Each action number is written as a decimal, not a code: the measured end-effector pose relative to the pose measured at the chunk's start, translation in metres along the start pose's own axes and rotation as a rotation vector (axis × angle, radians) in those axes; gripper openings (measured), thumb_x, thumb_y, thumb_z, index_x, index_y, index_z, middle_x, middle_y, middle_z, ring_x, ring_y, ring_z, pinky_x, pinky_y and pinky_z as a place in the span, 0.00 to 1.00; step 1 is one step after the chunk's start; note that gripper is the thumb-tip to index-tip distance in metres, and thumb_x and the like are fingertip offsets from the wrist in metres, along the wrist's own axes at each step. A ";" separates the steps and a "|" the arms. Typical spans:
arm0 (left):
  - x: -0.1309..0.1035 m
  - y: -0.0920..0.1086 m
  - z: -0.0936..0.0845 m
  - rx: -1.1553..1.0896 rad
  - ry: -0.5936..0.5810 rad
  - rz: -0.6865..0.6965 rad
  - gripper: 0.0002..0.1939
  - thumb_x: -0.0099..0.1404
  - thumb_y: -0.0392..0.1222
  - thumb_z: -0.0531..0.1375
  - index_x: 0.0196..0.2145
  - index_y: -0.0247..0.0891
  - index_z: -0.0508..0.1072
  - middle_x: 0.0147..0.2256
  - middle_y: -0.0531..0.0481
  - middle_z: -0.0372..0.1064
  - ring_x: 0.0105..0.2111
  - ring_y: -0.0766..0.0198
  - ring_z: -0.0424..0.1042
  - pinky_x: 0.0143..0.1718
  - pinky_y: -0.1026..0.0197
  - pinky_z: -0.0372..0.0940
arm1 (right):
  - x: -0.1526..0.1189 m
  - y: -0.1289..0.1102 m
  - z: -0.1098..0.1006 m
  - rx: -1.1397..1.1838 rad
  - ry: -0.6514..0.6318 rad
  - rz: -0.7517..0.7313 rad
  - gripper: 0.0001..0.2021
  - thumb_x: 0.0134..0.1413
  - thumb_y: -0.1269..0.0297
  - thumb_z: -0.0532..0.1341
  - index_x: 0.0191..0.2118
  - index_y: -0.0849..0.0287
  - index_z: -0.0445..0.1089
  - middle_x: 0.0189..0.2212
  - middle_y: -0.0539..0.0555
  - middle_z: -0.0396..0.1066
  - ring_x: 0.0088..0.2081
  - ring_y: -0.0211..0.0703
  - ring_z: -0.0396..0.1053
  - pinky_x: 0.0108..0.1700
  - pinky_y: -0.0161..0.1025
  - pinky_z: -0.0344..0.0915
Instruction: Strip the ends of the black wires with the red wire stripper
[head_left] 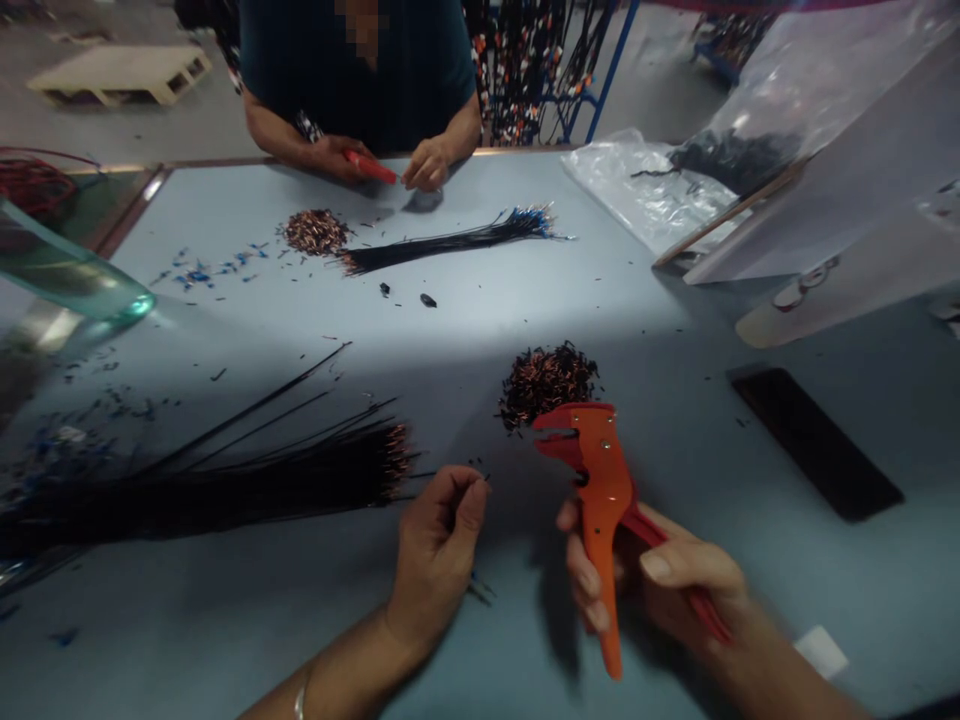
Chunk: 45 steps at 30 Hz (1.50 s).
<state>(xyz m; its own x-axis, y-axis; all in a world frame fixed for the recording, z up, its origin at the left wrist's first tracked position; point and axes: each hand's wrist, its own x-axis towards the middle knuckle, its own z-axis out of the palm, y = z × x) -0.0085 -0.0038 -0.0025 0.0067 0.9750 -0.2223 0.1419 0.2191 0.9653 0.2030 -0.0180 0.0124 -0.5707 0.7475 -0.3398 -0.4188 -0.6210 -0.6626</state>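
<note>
My left hand (442, 550) is closed in a pinch on a thin black wire, whose short end shows at the fingertips. The wire runs left toward a large bundle of black wires (262, 485) with bare copper ends. My right hand (675, 575) is wrapped round the handles of an orange and red wire stripper (604, 480). Its jaws point left and stand apart, with nothing between them. Just behind the jaws lies a pile of black and copper scraps (551, 380).
Across the table (480, 320), a person (360, 90) holds a red tool near a smaller wire bundle (457, 240) and a scrap pile (315, 232). A black phone (817, 440) lies at right. Plastic bags (637, 190) are at back right, a clear greenish object (75, 270) at left.
</note>
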 end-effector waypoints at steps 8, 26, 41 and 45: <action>0.001 0.000 0.000 -0.005 -0.010 0.012 0.12 0.68 0.47 0.55 0.30 0.37 0.67 0.22 0.58 0.52 0.21 0.71 0.52 0.21 0.68 0.50 | 0.002 0.005 -0.003 0.037 0.005 0.014 0.27 0.39 0.59 0.62 0.49 0.61 0.67 0.31 0.56 0.70 0.28 0.46 0.72 0.34 0.45 0.70; -0.001 -0.002 -0.001 -0.049 -0.066 -0.038 0.14 0.69 0.50 0.52 0.31 0.39 0.67 0.20 0.58 0.49 0.20 0.69 0.50 0.20 0.66 0.48 | -0.008 -0.013 -0.014 -0.260 0.156 -0.294 0.25 0.45 0.52 0.61 0.49 0.57 0.65 0.30 0.55 0.68 0.27 0.48 0.71 0.27 0.44 0.70; 0.000 -0.001 0.001 -0.129 -0.054 0.017 0.09 0.69 0.46 0.53 0.36 0.40 0.70 0.22 0.58 0.56 0.23 0.69 0.56 0.25 0.66 0.54 | -0.011 -0.006 -0.018 -0.193 0.063 -0.151 0.24 0.48 0.57 0.62 0.52 0.59 0.65 0.35 0.57 0.71 0.33 0.48 0.73 0.32 0.43 0.71; 0.001 0.003 0.003 -0.103 -0.052 0.038 0.09 0.69 0.45 0.53 0.36 0.39 0.69 0.20 0.58 0.58 0.22 0.69 0.59 0.26 0.66 0.56 | -0.011 -0.002 -0.017 -0.147 -0.076 -0.045 0.27 0.48 0.57 0.63 0.53 0.61 0.64 0.35 0.59 0.72 0.32 0.50 0.74 0.32 0.43 0.70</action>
<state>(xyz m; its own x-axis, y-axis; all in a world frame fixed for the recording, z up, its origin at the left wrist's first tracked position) -0.0054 -0.0019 -0.0003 0.0615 0.9800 -0.1894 0.0378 0.1874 0.9816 0.2224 -0.0207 0.0062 -0.6078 0.7503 -0.2600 -0.3404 -0.5420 -0.7684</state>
